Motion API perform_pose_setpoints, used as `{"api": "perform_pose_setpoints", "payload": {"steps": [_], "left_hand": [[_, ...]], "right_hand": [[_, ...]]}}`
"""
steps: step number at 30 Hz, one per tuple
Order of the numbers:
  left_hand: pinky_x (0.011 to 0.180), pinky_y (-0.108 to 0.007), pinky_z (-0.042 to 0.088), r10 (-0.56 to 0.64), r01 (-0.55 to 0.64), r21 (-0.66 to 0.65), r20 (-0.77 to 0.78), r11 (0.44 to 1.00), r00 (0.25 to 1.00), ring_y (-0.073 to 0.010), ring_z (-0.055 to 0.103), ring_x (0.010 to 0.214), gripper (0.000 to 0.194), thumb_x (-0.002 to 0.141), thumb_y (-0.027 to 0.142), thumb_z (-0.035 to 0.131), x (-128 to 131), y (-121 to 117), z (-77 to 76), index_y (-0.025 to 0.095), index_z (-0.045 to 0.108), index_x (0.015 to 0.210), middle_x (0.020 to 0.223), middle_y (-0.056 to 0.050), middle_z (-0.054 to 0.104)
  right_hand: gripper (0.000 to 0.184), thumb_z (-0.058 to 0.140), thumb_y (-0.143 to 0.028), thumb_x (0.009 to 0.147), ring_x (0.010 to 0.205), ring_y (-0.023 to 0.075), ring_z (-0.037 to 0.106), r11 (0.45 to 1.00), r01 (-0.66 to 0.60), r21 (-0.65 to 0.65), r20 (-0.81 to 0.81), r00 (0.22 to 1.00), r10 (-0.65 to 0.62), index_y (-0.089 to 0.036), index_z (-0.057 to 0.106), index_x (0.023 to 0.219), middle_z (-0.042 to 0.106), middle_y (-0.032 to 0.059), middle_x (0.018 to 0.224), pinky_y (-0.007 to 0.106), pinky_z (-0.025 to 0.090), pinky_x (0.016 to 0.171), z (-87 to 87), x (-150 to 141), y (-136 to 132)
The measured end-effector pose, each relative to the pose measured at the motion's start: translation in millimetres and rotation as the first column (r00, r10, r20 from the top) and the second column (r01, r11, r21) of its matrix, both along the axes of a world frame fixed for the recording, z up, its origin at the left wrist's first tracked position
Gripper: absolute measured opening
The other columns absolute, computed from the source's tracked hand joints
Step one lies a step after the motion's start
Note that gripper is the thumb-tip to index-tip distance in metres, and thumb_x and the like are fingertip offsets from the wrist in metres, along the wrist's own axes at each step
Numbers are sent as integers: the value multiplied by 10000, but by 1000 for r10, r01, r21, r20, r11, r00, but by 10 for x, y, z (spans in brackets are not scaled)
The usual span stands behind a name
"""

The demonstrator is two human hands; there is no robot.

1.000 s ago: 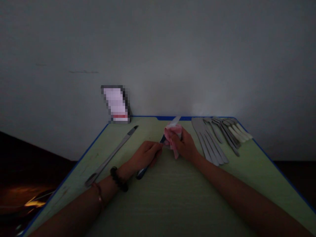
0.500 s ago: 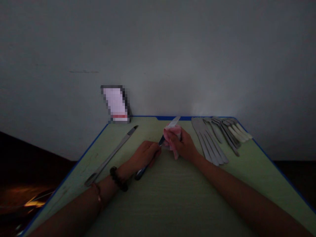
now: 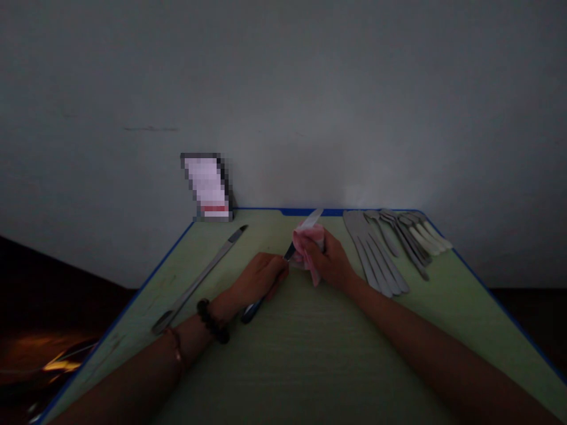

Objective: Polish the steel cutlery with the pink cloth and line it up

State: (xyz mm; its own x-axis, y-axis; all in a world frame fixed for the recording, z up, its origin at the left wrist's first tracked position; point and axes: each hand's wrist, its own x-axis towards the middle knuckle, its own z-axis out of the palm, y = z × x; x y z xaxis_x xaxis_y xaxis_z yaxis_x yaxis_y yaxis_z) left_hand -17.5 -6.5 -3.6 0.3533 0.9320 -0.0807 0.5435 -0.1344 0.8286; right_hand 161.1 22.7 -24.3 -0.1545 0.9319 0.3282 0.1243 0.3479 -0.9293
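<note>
My left hand [image 3: 261, 276] is closed around the handle of a table knife [image 3: 313, 217]. The handle's dark end sticks out below my fist, and the blade points up and away to the right. A pink cloth [image 3: 315, 234] is folded around the middle of the blade. My right hand [image 3: 335, 258] pinches this cloth against the metal, with the thumb on top. Past the cloth the pale blade tip shows; the part under the fabric is hidden.
On the left lies a long thin metal utensil [image 3: 208, 270]. Several knives [image 3: 376, 260], spoons [image 3: 384, 230] and pale-handled cutlery [image 3: 427, 234] lie at the right. A blurred-out phone-like device [image 3: 206, 183] leans on the wall behind the blue-edged table [image 3: 310, 354].
</note>
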Motion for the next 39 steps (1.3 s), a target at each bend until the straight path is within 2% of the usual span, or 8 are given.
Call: {"api": "perform_pose_setpoints", "payload": {"steps": [4, 9, 14, 21, 26, 30, 33, 39], "left_hand": [[544, -238, 379, -51, 51, 54, 1, 997, 999, -125, 436, 423, 476, 872, 258, 285, -18, 22, -7, 208, 420, 418, 361, 16, 429], [525, -238, 375, -54, 53, 35, 28, 998, 998, -126, 442, 418, 451, 865, 262, 300, -27, 33, -31, 206, 437, 438, 362, 19, 430], [495, -234, 362, 30, -30, -36, -7, 999, 1000, -119, 422, 402, 496, 903, 376, 289, 14, 13, -12, 195, 454, 472, 362, 37, 425], [454, -224, 340, 36, -36, -61, 1, 997, 999, -102, 392, 373, 540, 909, 482, 302, 38, 0, -2, 189, 436, 475, 351, 46, 412], [455, -223, 334, 8, -6, -72, 28, 997, 1000, -101, 397, 375, 530, 916, 475, 303, 34, -5, -5, 181, 462, 505, 356, 45, 420], [514, -232, 391, -93, 97, -50, 71, 994, 993, -120, 477, 433, 486, 938, 398, 260, 9, -10, -7, 165, 569, 645, 413, 35, 491], [536, -232, 407, -142, 144, -28, 75, 989, 987, -124, 501, 457, 455, 945, 357, 248, -5, -8, -15, 167, 607, 739, 444, 35, 520], [522, -226, 406, -98, 105, -82, 80, 991, 992, -118, 489, 431, 518, 956, 431, 248, 20, 2, -40, 159, 617, 715, 413, 40, 500]], "right_hand": [[220, 538, -394, 835, 702, 157, 626, 1000, -16, 15, -1, 1000, 16, -234, 618, 962, 679, 29, 850, 265, 494, 592, 12, 0, -4], [215, 525, -384, 851, 678, 146, 623, 1000, -2, 21, 20, 1000, 2, -221, 618, 956, 676, 21, 835, 264, 493, 605, 11, -7, -3], [227, 526, -379, 855, 751, 151, 621, 997, 14, 74, 44, 999, -18, -209, 624, 970, 679, 29, 867, 277, 489, 689, -27, -2, 21], [222, 533, -384, 849, 732, 150, 626, 998, 14, 58, 52, 999, -17, -206, 620, 949, 681, 35, 850, 270, 498, 654, -21, 3, 24], [254, 527, -413, 845, 643, 130, 624, 998, -29, -62, -51, 998, 26, -211, 601, 979, 669, 25, 843, 251, 503, 559, -50, -12, 36], [292, 583, -445, 797, 663, 133, 623, 991, 21, -129, -160, 986, -42, -199, 618, 951, 665, 38, 878, 246, 519, 561, -36, -15, 73], [327, 616, -476, 762, 645, 135, 613, 977, 2, -214, -288, 955, -66, -196, 618, 932, 656, 31, 822, 249, 526, 554, -21, -16, 111], [313, 622, -475, 756, 673, 129, 593, 960, -14, -281, -423, 899, -111, -206, 634, 916, 639, 14, 814, 249, 516, 614, -83, 5, 190]]}}
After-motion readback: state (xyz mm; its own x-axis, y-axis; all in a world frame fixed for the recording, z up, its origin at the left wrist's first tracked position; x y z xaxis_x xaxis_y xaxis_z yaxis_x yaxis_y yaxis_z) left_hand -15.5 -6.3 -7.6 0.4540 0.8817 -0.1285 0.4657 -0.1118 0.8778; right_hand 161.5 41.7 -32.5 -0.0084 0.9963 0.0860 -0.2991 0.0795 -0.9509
